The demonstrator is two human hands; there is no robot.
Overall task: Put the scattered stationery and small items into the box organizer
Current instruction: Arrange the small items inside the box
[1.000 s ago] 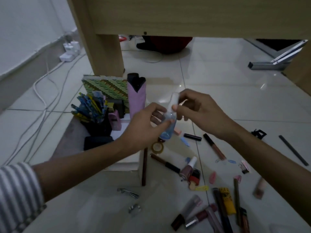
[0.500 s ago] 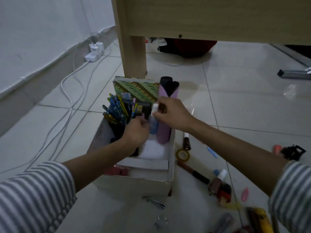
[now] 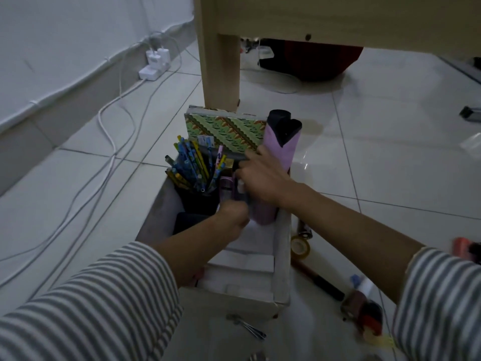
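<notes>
Plastic, light and likely slick, the bottle (image 3: 240,190) sits pinched under the right grip (image 3: 260,175), best held mid-body; left grip (image 3: 231,213) state unclear inside the box (image 3: 282,256).

In the box organizer (image 3: 282,259), pencils (image 3: 194,166) stand at 9 o'clock, a patterned notebook (image 3: 223,128) at 12, a tape roll (image 3: 300,247) outside at 3.

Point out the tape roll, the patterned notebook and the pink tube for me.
tape roll (image 3: 301,247), head view, on its ring, on the floor right of the box
patterned notebook (image 3: 226,130), head view, middle of its green cover
pink tube (image 3: 282,149), head view, upper pink wall
</notes>
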